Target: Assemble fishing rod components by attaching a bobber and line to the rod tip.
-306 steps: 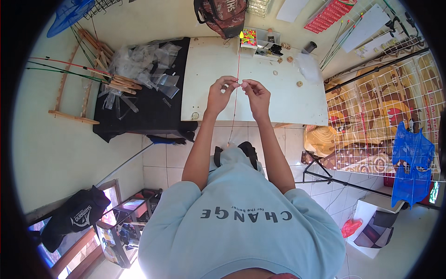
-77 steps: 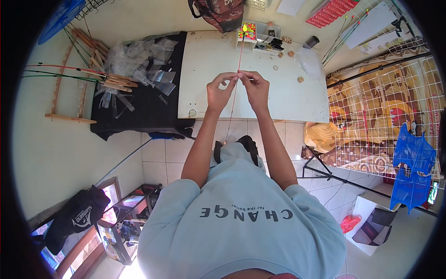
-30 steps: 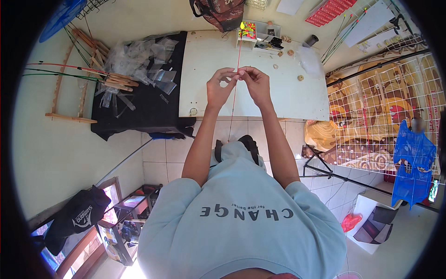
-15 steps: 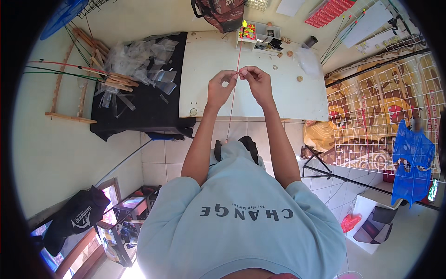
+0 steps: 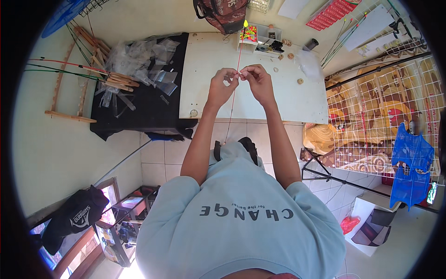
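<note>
Rod point(image 5: 240, 55) across the counter point(image 5: 288, 102)

Plastic bags point(image 5: 139, 60) lie on black cloth point(image 5: 139, 116). Next, the left hand point(image 5: 222, 88) pinches the rod with its fingers, partway along. The thin red rod runs from its yellow tip point(image 5: 245, 23) at the far side, over the counter, toward the lap. It looks light, springy and easily snapped; a gentle 2-finger pinch partway along should suit. The right hand point(image 5: 259, 83) has its fingers drawn together at that spot; whether they grip anything, I cannot tell. Farther right sits a cork point(image 5: 300, 81).
</note>
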Tool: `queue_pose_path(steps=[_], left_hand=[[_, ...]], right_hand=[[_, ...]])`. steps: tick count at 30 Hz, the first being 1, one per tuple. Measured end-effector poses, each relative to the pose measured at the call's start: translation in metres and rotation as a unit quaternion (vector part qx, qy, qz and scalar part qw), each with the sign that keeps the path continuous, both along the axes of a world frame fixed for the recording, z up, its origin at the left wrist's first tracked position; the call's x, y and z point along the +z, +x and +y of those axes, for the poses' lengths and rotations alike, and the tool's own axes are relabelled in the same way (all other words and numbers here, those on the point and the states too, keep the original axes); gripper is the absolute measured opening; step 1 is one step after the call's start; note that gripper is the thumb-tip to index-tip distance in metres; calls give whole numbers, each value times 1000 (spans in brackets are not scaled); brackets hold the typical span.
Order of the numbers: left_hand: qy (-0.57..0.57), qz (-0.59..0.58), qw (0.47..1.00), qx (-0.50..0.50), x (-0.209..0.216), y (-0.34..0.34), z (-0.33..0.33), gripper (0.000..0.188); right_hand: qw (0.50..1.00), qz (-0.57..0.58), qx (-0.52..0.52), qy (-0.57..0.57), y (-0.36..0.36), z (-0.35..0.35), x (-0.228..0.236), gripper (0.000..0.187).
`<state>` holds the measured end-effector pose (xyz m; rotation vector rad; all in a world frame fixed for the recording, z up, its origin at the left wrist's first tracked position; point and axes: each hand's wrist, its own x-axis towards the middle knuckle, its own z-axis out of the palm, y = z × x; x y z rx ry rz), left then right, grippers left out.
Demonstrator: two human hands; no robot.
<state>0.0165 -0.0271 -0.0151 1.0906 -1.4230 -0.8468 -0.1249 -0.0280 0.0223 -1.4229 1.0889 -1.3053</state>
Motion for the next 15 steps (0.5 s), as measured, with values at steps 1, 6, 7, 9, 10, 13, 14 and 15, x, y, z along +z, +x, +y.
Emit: queue_pose_path(steps=[1,6,7,9,10,13,14,15], left_hand=[[0,0,1000,0,1,-1,0,13],[17,55,998,-10,-2,-1,-3,13],[15,57,998,-9,-2,-1,-3,13],[22,65,998,-12,-2,-1,-3,13],[28,75,997,-15,-1,-1,-3,14],[37,67,997,-20,4,-1,-2,13],[36,71,996,-27,6,-2,-2,12],[36,71,996,-26,7,-1,-2,12]], right_hand=[[1000,5,1,-16,-1,-1,-2,5],[996,64,-4,-59,-1,0,4,6],[995,78,-9,-57,0,1,6,6],[994,92,-13,-55,0,2,11,6],[990,120,-17,-76,-1,2,13,7],[983,148,-17,-108,-3,1,16,8],[981,149,-13,-120,-4,0,17,9],[982,148,-13,-120,-4,-1,17,9]])
